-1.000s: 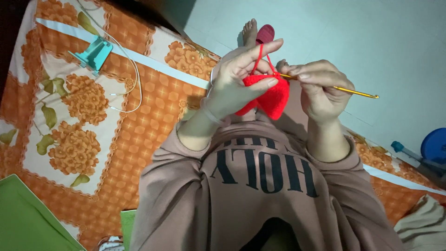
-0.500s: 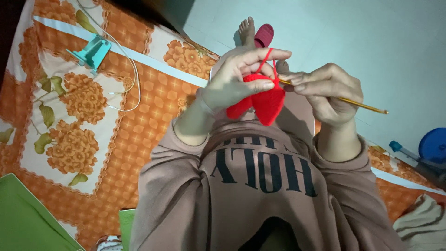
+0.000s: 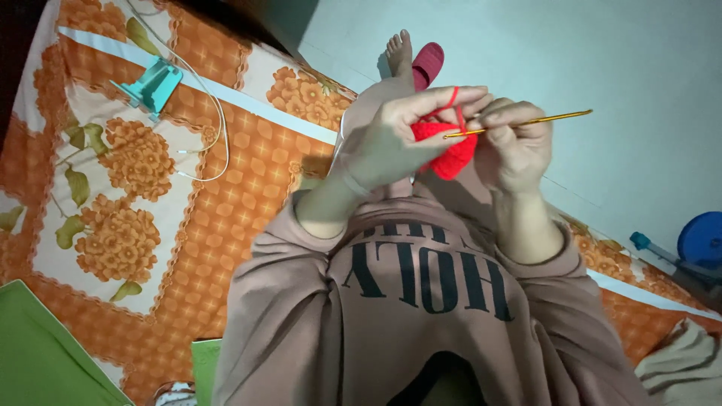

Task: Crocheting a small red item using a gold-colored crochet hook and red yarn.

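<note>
Hands meet above the lap, in front of the brown sweatshirt (image 3: 421, 301). Left hand (image 3: 391, 139) pinches the red crochet piece (image 3: 449, 154) between thumb and fingers, with red yarn (image 3: 451, 101) looped over the forefinger. Right hand (image 3: 519, 146) is closed around the gold crochet hook (image 3: 526, 122), whose tip enters the red piece. Orange flowered bedsheet (image 3: 150, 188) lies beneath, carrying a teal stand (image 3: 150, 84) and a white cable (image 3: 214, 128).

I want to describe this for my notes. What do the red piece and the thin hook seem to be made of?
The red crochet piece looks like soft matte yarn: a bumpy stitched surface, with a strand running over the left hand. The crochet hook in the right hand looks like metal, thin, smooth and golden with a slight shine, though coated plastic is possible.
</note>
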